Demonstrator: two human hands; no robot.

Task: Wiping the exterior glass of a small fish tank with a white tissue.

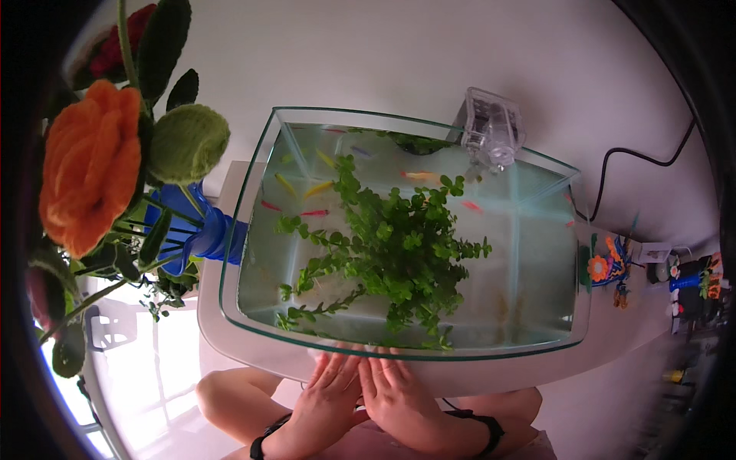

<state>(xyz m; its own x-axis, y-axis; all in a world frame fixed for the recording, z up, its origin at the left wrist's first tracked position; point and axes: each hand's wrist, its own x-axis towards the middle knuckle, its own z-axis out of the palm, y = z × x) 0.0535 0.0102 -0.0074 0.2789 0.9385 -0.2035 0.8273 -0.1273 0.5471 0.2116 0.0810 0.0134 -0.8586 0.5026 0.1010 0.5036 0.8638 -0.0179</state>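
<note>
My left hand (333, 388) and my right hand (397, 394) lie side by side at the near wall of a glass fish tank (402, 356). Both have their fingers stretched forward, with the fingertips at the glass just below the rim. Something thin and white, perhaps a tissue, shows at the fingertips; whether either hand grips it is unclear. The tank holds water, a bushy green aquatic plant (402, 247) and several small fish. A yellow fish (318, 189) and a red fish (314, 213) swim left of the plant.
A clear hang-on filter (493, 129) sits on the far rim; a black cable (621, 150) runs along the wall. Left of the tank, a blue vase (215, 230) holds an orange felt flower (92, 169). Colourful ornaments (609, 264) stand at the right on the white tabletop (460, 376).
</note>
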